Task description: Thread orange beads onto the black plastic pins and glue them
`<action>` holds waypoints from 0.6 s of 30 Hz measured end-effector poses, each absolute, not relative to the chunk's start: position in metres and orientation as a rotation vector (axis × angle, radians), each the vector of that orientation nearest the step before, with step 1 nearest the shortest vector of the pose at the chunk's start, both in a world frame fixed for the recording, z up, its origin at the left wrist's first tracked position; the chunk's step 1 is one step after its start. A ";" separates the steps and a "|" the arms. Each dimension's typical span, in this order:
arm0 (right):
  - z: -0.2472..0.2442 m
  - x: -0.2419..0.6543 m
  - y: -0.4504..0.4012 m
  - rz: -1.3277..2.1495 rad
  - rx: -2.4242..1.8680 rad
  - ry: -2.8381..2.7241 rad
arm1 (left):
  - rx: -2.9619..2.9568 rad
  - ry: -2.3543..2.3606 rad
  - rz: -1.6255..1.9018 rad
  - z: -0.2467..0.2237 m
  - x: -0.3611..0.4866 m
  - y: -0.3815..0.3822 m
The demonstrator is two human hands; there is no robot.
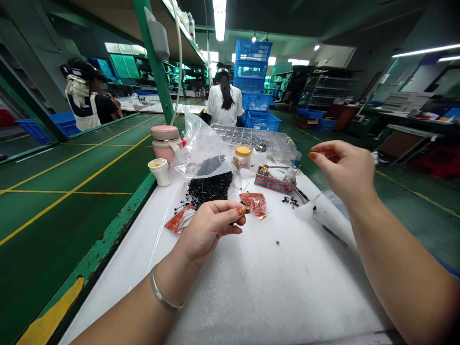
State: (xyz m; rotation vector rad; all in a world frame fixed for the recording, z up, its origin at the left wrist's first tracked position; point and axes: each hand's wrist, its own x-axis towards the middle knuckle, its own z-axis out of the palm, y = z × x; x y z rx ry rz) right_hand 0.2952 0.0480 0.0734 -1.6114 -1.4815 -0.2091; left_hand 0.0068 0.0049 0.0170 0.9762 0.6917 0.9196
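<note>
My left hand [215, 223] is closed in a pinch above the white tabletop [251, 287]. A tiny dark piece shows at its fingertips, too small to name. Just behind the fingertips lies a clear bag of small orange-red parts [256, 205], and a second such bag [178, 219] lies left of the hand. Beyond them, a heap of black thin-stemmed parts [210, 187] spills from a clear plastic bag [201, 143]. Raised over the table's right side, my right hand [347, 170] has its thumb and forefinger brought together; anything between them is too small to make out.
A pink mug [166, 143], a white tub [159, 171], a yellow-lidded jar [242, 157] and a patterned box [273, 182] stand behind. A clear compartment tray [262, 139] lies farther back. At left runs a green conveyor belt [72, 191]. Two people [225, 98] sit beyond.
</note>
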 end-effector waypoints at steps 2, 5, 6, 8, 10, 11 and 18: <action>0.075 0.268 0.022 -0.109 -1.439 -1.553 | 0.964 0.676 0.909 0.017 0.008 0.004; 0.068 0.225 -0.010 0.297 -1.190 -1.789 | 0.972 0.674 0.896 0.016 0.009 0.003; 0.063 0.214 -0.017 0.370 -1.145 -1.846 | 0.983 0.669 0.894 0.016 0.009 0.003; 0.053 0.198 -0.024 0.467 -1.063 -1.913 | 1.007 0.654 0.884 0.016 0.009 0.002; 0.044 0.192 -0.026 0.463 -1.000 -1.922 | 1.036 0.644 0.864 0.015 0.008 0.002; 0.040 0.192 -0.026 0.437 -0.974 -1.914 | 1.056 0.646 0.853 0.015 0.008 0.002; 0.027 0.198 -0.024 0.447 -1.039 -1.787 | 1.245 0.724 0.842 0.015 0.011 0.000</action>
